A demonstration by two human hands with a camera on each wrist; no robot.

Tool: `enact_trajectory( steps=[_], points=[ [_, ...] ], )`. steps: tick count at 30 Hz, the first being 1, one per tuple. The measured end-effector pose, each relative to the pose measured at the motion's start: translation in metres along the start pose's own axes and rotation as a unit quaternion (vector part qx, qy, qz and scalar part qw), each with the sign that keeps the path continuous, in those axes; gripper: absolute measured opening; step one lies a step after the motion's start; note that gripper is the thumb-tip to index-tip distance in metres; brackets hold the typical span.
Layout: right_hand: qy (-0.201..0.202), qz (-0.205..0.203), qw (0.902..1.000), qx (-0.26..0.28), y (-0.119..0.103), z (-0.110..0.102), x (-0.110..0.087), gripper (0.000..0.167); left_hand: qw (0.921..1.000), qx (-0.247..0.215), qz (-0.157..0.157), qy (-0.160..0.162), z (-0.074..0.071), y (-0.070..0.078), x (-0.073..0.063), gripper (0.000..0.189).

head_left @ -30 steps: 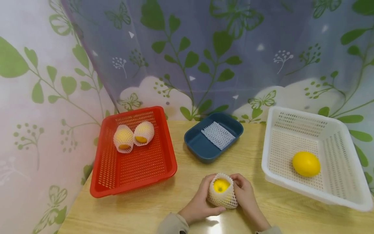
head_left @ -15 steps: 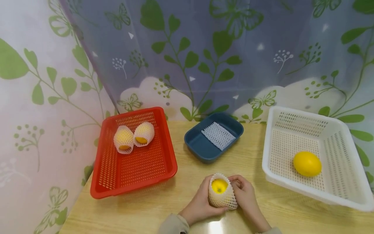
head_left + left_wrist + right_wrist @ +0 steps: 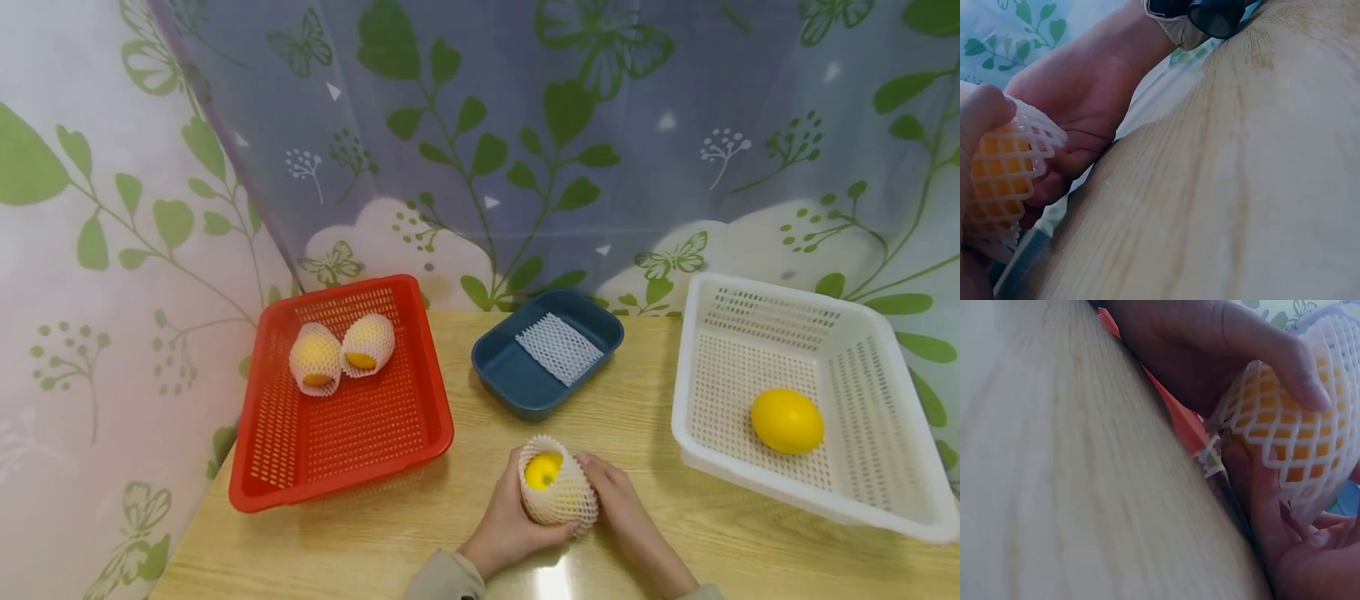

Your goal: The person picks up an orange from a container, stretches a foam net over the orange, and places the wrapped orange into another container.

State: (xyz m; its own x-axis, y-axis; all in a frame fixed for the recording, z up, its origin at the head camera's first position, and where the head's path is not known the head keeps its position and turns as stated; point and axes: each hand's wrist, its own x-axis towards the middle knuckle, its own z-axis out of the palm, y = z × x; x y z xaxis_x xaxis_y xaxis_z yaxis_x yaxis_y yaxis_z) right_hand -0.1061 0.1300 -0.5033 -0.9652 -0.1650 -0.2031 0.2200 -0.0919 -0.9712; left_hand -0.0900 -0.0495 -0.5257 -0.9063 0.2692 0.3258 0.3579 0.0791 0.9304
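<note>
A rounded yellow fruit sits inside a white foam net sleeve, its stem end showing through the sleeve's open top. My left hand grips the wrapped fruit from the left, thumb across the front of the net. On the other side, fingers of my right hand are at the net. In the right wrist view, the right hand pinches the sleeve's lower edge below the fruit, and the left thumb presses on the mesh. The left wrist view shows the netting partly behind the left thumb.
A red basket on the left holds two netted yellow fruits. Behind the hands, a blue tray contains a flat foam net. The white basket at right holds one bare yellow fruit.
The wrapped fruit has shifted slightly left and tilted that way in the left hand. The right fingers have moved along the net's right side and straightened somewhat. Baskets and tray stay put.
</note>
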Motion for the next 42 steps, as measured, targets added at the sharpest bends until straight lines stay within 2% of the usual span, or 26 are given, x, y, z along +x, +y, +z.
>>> enact_trajectory(
  steps=[3, 8, 13, 17, 23, 29, 35, 38, 42],
  points=[
    [-0.007, 0.007, 0.9996, 0.027, -0.0005, -0.0009, -0.0010, 0.046, 1.0000, -0.006, 0.004, 0.000, 0.0005, -0.0002, 0.0003, 0.092],
    [-0.024, 0.016, 0.9992, 0.029, -0.0008, -0.0043, -0.0008, 0.051, 0.9998, -0.014, 0.016, 0.001, 0.0015, 0.0009, 0.0010, 0.094],
    [-0.046, 0.003, 0.9982, 0.038, 0.0010, -0.0073, -0.0010, 0.037, 0.9994, -0.036, -0.002, -0.003, 0.0014, 0.0014, 0.0015, 0.095],
    [-0.064, -0.009, 0.9965, 0.052, 0.0033, -0.0083, -0.0006, 0.028, 0.9994, -0.035, -0.008, -0.004, 0.0009, -0.0007, 0.0017, 0.095],
    [-0.045, -0.018, 0.9968, 0.063, 0.0069, -0.0073, 0.0002, 0.022, 0.9995, -0.031, -0.009, -0.003, 0.0012, -0.0008, 0.0020, 0.094],
    [-0.077, -0.025, 0.9947, 0.063, 0.0079, -0.0095, -0.0006, 0.022, 0.9997, -0.024, -0.005, 0.000, 0.0016, 0.0009, 0.0018, 0.096],
    [-0.052, -0.029, 0.9968, 0.054, 0.0069, -0.0076, -0.0008, 0.021, 0.9997, -0.008, -0.021, 0.005, -0.0002, -0.0025, -0.0004, 0.100],
    [-0.058, -0.031, 0.9967, 0.048, 0.0065, -0.0081, -0.0005, 0.020, 0.9995, -0.002, -0.027, 0.017, -0.0006, -0.0007, -0.0016, 0.099],
    [-0.047, -0.035, 0.9973, 0.045, 0.0061, -0.0076, -0.0005, 0.019, 0.9995, -0.002, -0.013, 0.030, -0.0003, 0.0011, -0.0006, 0.097]
  ],
)
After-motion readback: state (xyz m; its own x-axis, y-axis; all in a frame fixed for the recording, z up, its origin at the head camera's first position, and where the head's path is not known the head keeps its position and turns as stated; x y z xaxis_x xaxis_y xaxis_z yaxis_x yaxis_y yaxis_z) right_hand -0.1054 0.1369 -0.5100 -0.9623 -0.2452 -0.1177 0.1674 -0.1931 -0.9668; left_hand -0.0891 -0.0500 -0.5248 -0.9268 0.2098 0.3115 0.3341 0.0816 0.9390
